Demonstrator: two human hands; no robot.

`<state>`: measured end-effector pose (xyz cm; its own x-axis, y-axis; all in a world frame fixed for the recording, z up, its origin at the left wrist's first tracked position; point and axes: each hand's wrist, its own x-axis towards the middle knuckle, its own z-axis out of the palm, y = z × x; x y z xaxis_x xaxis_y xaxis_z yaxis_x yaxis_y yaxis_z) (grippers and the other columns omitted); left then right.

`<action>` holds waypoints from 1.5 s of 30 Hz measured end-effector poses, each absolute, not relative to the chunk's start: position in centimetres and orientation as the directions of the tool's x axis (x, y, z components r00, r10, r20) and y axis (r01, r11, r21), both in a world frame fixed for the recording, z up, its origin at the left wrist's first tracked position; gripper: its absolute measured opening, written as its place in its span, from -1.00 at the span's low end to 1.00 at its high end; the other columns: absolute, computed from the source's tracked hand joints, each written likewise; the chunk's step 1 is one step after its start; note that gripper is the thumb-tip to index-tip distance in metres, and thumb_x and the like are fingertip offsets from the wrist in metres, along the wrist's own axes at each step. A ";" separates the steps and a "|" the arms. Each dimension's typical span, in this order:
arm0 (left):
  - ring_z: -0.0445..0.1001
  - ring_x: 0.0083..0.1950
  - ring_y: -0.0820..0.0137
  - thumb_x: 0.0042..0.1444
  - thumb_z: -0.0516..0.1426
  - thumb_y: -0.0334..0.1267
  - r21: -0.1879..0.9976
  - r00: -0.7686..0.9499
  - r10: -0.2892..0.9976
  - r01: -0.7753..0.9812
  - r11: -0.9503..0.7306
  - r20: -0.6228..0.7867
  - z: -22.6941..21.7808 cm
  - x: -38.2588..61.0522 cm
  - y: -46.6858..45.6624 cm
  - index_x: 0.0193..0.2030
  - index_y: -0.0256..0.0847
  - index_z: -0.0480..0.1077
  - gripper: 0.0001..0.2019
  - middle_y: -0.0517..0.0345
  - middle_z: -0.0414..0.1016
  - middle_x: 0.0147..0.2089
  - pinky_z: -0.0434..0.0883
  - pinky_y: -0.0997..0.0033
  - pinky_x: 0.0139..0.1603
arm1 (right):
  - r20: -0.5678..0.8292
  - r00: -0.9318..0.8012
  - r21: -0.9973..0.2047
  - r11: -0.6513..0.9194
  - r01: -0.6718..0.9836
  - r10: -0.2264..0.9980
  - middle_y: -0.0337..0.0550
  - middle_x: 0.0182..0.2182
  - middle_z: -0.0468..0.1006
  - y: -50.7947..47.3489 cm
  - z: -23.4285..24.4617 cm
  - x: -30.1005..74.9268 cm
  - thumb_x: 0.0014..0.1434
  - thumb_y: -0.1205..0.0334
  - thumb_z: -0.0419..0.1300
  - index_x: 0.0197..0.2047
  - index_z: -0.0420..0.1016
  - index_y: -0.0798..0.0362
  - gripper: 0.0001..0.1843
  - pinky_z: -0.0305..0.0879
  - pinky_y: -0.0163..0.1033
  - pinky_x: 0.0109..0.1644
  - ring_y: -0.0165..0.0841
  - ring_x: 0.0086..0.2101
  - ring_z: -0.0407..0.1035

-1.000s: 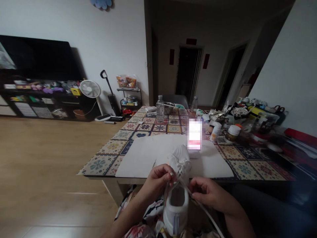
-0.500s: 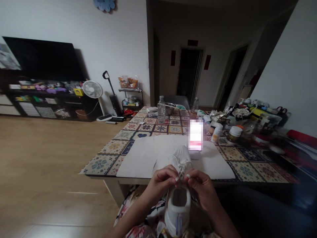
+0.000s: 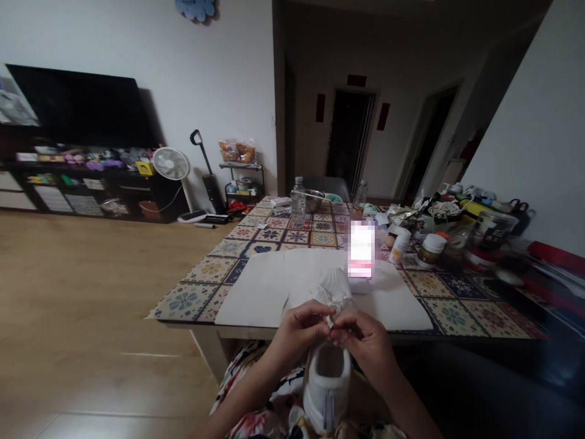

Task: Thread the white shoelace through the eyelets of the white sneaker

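Note:
A white lace-up shoe [image 3: 326,396] stands between my forearms, its heel near my lap and its toe pointing away over the table's front edge. Above the shoe's opening, my left hand [image 3: 308,323] is closed in a pinch at the white shoelace [image 3: 337,299]. Opposite it, the fingers of my right hand [image 3: 363,335] are pinched too, meeting the left fingertips over the lacing. A small white bit shows between the fingertips. My fingers cover the tongue and lower laces.
White paper [image 3: 260,286] covers the near part of the patterned table [image 3: 183,302]. A lit, blurred phone screen [image 3: 361,250] stands beyond the shoe. Plastic bottles, including a clear bottle [image 3: 298,204], stand farther back. Jars such as a white-lidded jar [image 3: 431,250] crowd the right side.
My hands have come together over the laces; the gap between their fingertips has closed. The shoe stays in about the same place.

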<state>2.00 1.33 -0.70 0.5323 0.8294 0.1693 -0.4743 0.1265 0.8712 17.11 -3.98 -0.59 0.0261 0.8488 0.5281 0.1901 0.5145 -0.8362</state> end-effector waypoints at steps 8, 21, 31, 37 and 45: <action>0.37 -0.52 0.53 -0.33 0.49 -0.06 0.925 0.512 0.838 -0.380 0.025 0.187 0.2 1.8 1.2 -0.42 -0.29 0.55 -0.59 0.25 0.45 -0.56 0.32 0.55 -0.43 | 0.692 0.002 -0.678 0.650 0.343 0.721 -0.18 -0.45 0.63 -4.1 0.3 17.4 0.18 0.05 0.31 -0.37 0.58 -0.02 -0.80 0.42 -0.31 -0.31 -0.34 -0.40 0.52; 0.44 -0.44 0.47 -0.22 0.46 -0.08 0.927 0.478 0.840 -0.369 -0.073 0.257 -0.8 2.0 0.8 -0.51 -0.30 0.43 -0.62 0.21 0.50 -0.51 0.36 0.49 -0.32 | 0.496 0.217 -0.868 0.476 0.142 0.841 -0.32 -0.54 0.47 -4.3 -0.7 16.0 0.24 0.15 0.21 -0.35 0.42 0.01 -0.84 0.32 -0.43 -0.53 -0.49 -0.61 0.37; 0.46 -0.38 0.45 -0.22 0.45 -0.04 0.938 0.457 0.855 -0.335 -0.091 0.246 -0.5 1.4 0.7 -0.42 -0.27 0.57 -0.65 0.16 0.57 -0.44 0.37 0.50 -0.28 | 0.678 -0.020 -0.636 0.599 0.487 0.735 -0.13 -0.26 0.57 -5.4 0.0 17.0 0.20 0.38 0.19 -0.17 0.55 -0.02 -0.83 0.42 -0.26 -0.13 -0.32 -0.22 0.48; 0.45 -0.37 0.38 -0.13 0.38 0.09 0.904 0.402 0.809 -0.202 -0.378 0.428 -0.1 1.0 0.7 -0.47 -0.24 0.60 -0.62 0.09 0.56 -0.46 0.34 0.43 -0.27 | 0.684 0.024 -0.629 0.573 0.525 0.729 -0.16 -0.33 0.48 -5.1 -0.4 17.2 0.22 0.28 0.22 -0.34 0.52 0.00 -0.91 0.33 -0.24 -0.16 -0.31 -0.25 0.39; 0.33 -0.43 0.44 -0.13 0.36 0.13 0.935 0.387 0.853 -0.197 -0.295 0.351 -0.5 1.4 1.1 -0.54 -0.27 0.47 -0.56 0.18 0.43 -0.51 0.27 0.47 -0.33 | 0.553 -0.116 -0.719 0.543 0.435 0.825 -0.16 -0.29 0.45 -5.2 -0.1 17.3 0.16 0.32 0.20 -0.30 0.44 0.03 -0.98 0.35 -0.22 -0.12 -0.30 -0.22 0.40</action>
